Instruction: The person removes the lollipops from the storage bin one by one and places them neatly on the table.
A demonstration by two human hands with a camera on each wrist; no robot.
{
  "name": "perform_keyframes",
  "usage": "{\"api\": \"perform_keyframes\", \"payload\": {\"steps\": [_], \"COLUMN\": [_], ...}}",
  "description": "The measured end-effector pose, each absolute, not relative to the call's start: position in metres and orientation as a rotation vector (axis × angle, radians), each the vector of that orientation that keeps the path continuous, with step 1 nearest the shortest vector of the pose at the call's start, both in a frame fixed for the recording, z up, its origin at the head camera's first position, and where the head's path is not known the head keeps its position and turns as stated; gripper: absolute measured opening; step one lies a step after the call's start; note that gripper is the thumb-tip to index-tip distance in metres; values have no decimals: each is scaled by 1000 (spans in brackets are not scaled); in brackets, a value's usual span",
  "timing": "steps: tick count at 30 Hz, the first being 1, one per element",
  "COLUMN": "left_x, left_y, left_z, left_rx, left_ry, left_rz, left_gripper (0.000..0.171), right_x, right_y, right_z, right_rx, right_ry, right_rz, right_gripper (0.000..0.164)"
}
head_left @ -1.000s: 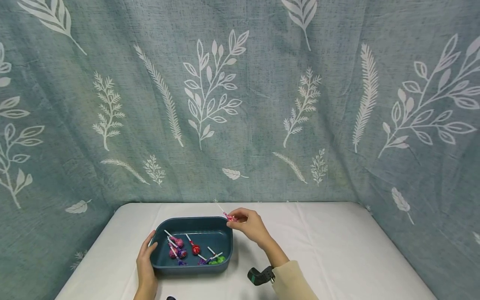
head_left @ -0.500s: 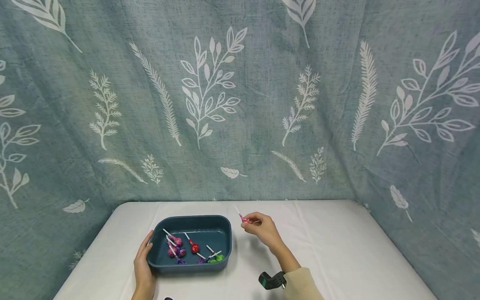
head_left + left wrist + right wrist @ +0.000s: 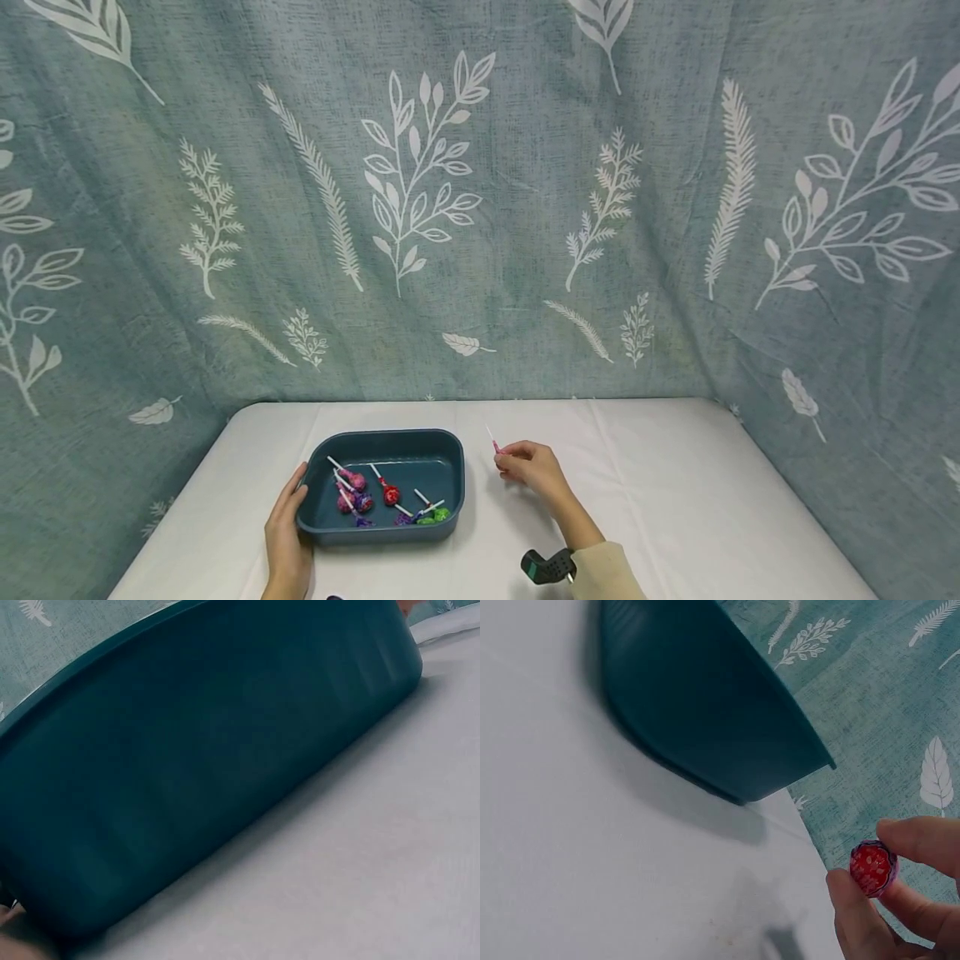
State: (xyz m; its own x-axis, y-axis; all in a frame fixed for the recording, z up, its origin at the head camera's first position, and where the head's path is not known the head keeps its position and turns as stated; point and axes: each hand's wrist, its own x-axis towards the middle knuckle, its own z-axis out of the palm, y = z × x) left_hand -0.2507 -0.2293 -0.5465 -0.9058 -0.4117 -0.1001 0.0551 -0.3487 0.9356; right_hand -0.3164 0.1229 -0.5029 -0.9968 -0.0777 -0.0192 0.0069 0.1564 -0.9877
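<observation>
We list 1 right hand [image 3: 531, 467], its thumb and fingers pinching 1 pink-and-red lollipop [image 3: 872, 868]. We place this lollipop near the right end of the tray [image 3: 378, 538], outside and apart from it; its white stick tilts up and to the left, toward the backdrop [image 3: 480, 192]. In the head view the fingers hide most of the candy; the right wrist view shows us its round, wrapped head. On the same arm: 1 beige sleeve [image 3: 606, 572] and 1 black device [image 3: 553, 568] beside the cuff.

We list 1 left hand [image 3: 287, 525], fingers extended along the tray's left end and touching it.

We list 1 tray, dark teal, round-cornered, resting flat on the white-covered bench [image 3: 660, 492]. Contents: at the left, a pile of pink lollipops [image 3: 357, 482] and purple lollipops [image 3: 364, 504], sticks crossing; near the middle, 1 red lollipop [image 3: 391, 496], its stick pointing up and left; toward the near right corner, green lollipops [image 3: 441, 515] with purple wrapping [image 3: 403, 519] just beside them. Overlap keeps us from a sure count. Backdrop: blue-green fabric, white leaf and branch motifs.
</observation>
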Motion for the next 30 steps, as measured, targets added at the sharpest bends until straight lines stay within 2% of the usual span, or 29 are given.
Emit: {"api": "perform_keyframes", "payload": {"steps": [12, 30], "left_x": [-243, -227], "left_y": [-229, -223], "left_z": [-546, -545], "left_rx": [468, 484], "left_ry": [-1563, -1546], "left_rz": [-2380, -2384], "left_gripper": [49, 51], "right_x": [-314, -309], "right_y": [125, 119], "right_z": [-518, -527], "right_rx": [43, 51], "right_ry": [2466, 2579], "right_rz": [-1825, -1749], "right_gripper": [19, 13]}}
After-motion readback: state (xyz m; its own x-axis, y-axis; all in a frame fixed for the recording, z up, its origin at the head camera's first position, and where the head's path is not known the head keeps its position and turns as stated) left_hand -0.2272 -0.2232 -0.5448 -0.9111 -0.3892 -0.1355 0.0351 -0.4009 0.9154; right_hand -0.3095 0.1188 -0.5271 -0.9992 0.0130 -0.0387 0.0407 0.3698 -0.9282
